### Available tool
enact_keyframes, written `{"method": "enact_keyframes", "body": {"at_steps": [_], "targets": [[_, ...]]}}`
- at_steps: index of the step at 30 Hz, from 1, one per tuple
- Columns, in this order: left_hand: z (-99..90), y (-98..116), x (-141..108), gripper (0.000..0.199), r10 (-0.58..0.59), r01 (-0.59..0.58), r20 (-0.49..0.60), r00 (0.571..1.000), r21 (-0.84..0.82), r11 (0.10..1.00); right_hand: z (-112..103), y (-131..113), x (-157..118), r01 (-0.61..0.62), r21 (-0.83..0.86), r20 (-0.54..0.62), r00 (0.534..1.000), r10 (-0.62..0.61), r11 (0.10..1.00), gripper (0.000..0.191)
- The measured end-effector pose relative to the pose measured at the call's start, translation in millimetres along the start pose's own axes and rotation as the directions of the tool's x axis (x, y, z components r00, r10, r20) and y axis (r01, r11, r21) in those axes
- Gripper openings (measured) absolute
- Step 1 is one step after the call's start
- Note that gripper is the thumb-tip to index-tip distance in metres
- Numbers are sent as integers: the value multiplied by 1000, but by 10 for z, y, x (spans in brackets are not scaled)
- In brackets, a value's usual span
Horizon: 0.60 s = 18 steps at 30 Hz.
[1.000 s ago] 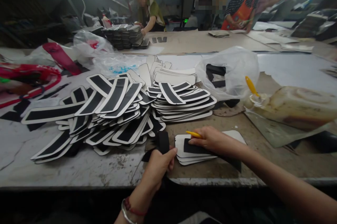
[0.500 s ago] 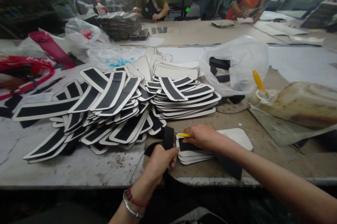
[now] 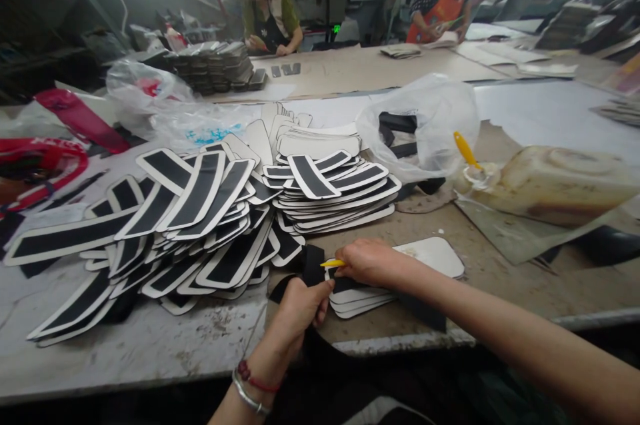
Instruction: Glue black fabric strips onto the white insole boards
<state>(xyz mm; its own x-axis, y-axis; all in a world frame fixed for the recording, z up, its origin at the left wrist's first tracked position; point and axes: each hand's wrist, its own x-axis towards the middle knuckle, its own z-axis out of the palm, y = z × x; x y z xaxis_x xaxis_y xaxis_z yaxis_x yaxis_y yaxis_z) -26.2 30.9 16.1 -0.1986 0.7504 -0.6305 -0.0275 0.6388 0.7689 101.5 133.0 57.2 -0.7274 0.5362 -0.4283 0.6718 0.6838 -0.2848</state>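
My left hand (image 3: 303,308) is closed on a black strip (image 3: 313,265), beside the left end of a small stack of white panels (image 3: 430,255). My right hand (image 3: 363,264) pinches a yellow tool (image 3: 332,264) and rests over that stack, its tip pointing left toward the strip. Black material covers part of the top panel under my right hand. To the left lies a large heap of white-edged black pieces (image 3: 195,195). Behind my hands is a neater pile of similar pieces (image 3: 345,212).
A clear plastic bag (image 3: 445,112) holds black pieces. On the right lies a cloudy plastic container (image 3: 560,185) with a yellow-handled brush (image 3: 466,150) at its mouth. Red items sit at far left. Two people work across the table, near stacked grey pieces (image 3: 215,65).
The view has shifted, so the table items appear further left. My right hand and the yellow tool sit slightly closer to my left hand; both hands keep their hold.
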Motion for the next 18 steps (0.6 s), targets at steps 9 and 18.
{"method": "enact_keyframes", "body": {"at_steps": [9, 18], "targets": [[8, -41, -5, 40, 18, -18, -9, 1000, -2, 1000, -94, 784, -819, -246, 59, 19, 969, 245, 967, 23], [12, -41, -22, 44, 19, -19, 15, 1000, 40, 999, 122, 1247, -1061, -426, 208, -97, 887, 452, 880, 24]]}}
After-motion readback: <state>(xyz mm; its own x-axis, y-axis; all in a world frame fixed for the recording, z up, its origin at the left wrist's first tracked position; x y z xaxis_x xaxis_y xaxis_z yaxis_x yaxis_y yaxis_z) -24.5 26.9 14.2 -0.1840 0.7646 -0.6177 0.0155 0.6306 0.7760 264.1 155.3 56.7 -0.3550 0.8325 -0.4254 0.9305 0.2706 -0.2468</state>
